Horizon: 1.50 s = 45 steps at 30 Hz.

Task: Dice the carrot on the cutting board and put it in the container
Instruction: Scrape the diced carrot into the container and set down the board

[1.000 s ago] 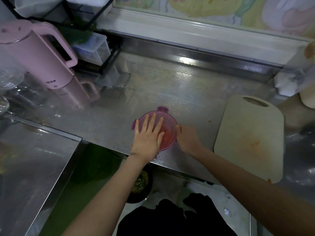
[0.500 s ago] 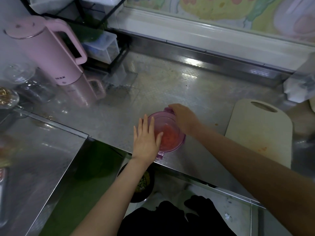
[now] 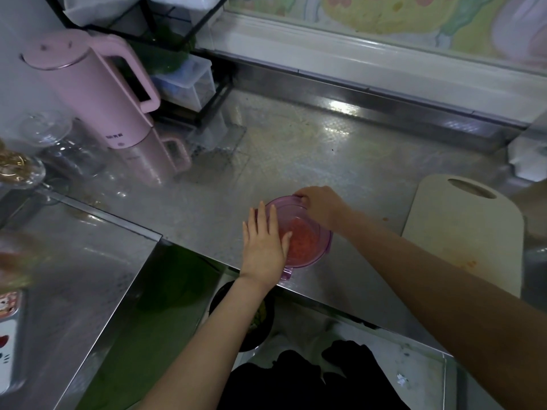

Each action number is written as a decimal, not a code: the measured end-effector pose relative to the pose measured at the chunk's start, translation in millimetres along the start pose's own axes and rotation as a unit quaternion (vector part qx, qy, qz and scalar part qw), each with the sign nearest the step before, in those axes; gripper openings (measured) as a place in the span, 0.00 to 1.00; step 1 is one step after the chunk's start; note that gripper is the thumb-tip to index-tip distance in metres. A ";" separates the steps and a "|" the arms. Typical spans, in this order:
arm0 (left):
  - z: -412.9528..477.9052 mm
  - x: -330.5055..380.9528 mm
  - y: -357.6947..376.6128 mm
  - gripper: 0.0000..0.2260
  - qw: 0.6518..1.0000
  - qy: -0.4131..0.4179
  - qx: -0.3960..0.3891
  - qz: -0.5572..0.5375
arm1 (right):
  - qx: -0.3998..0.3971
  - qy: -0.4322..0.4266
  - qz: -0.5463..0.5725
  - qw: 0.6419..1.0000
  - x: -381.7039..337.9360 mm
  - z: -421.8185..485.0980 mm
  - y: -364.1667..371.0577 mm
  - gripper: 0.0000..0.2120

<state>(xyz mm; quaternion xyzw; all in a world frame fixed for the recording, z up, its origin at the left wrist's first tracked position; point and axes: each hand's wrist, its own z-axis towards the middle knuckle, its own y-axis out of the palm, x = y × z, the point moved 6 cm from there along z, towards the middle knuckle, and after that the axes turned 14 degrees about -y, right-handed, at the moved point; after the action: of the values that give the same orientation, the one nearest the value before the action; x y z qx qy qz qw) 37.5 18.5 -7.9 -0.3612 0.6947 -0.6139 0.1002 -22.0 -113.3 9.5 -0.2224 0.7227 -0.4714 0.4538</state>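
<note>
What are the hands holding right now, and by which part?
The purple container: the right hand grips its far rim tab, and the left hand rests flat on top of it.

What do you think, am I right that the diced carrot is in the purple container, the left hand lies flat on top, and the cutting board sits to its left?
Not quite. The head view shows the cutting board to the right of the container, not the left. The rest holds: diced carrot inside, left hand flat on top.
</note>
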 end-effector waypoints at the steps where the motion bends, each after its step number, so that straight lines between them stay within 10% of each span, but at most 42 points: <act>1: 0.4 -0.1 0.1 0.36 1.000 0.000 -0.001 -0.006 | -0.003 -0.002 -0.003 1.000 0.0 0.1 0.8 0.17; 10: 2.1 -22.9 -16.0 0.39 0.960 -0.097 -0.004 -0.264 | 0.058 0.010 0.092 0.994 0.9 -13.8 14.4 0.18; 25: 4.4 -31.2 -18.1 0.33 0.945 -0.158 0.022 -0.284 | 0.140 0.019 0.144 0.979 2.4 -19.0 24.2 0.22; 31: 7.7 -53.1 -7.3 0.24 0.897 -0.117 -0.147 -0.400 | 0.134 0.015 0.141 0.981 2.5 -18.5 25.1 0.21; 35: 0.5 -57.4 -13.2 0.34 0.899 -0.072 -0.255 -0.347 | 0.125 0.008 0.138 0.982 0.2 -18.8 23.4 0.21; 45: -11.0 -48.2 -11.9 0.45 0.876 -0.086 -0.274 -0.388 | 0.136 0.029 0.147 0.979 -0.2 -19.6 23.8 0.24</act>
<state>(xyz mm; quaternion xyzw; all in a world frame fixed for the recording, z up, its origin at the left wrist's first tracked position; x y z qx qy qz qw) 70.3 57.4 -9.1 -0.6663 0.6277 -0.3551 -0.1897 -36.4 -92.9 -8.6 -0.0363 0.6895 -0.5001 0.5226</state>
